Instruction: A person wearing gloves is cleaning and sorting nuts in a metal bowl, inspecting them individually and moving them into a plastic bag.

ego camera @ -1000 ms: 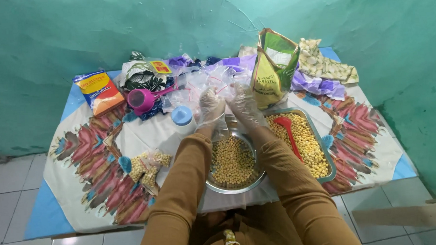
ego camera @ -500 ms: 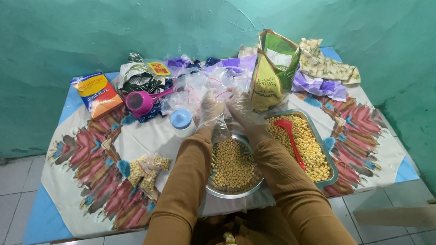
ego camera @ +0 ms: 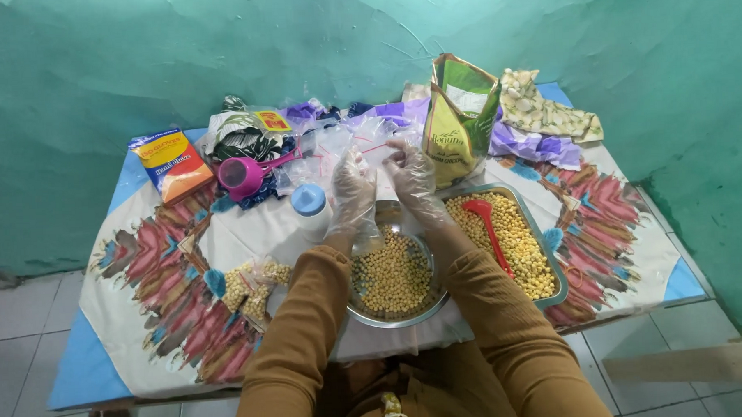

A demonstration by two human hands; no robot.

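Both my hands wear thin clear plastic gloves and are raised above a round metal bowl (ego camera: 366,315) full of chickpeas. My left hand (ego camera: 353,188) and my right hand (ego camera: 412,176) pinch a small clear zip bag (ego camera: 379,145) between them, its top edge stretched from one to the other. To the right lies a rectangular metal tray (ego camera: 545,245) of chickpeas with a red spoon (ego camera: 486,222) in it. A green and yellow chickpea pouch (ego camera: 458,127) stands open behind the tray.
A patterned cloth (ego camera: 152,298) covers the table. On it: a white bottle with a blue cap (ego camera: 310,209), a pink scoop (ego camera: 242,175), an orange glove box (ego camera: 173,164), filled small bags of chickpeas (ego camera: 253,287), loose clear bags (ego camera: 315,149), purple plastic (ego camera: 535,147). A teal wall stands behind.
My hands have lifted slightly away from the bowl and spread the small clear bag between them. Nothing else on the table has moved.
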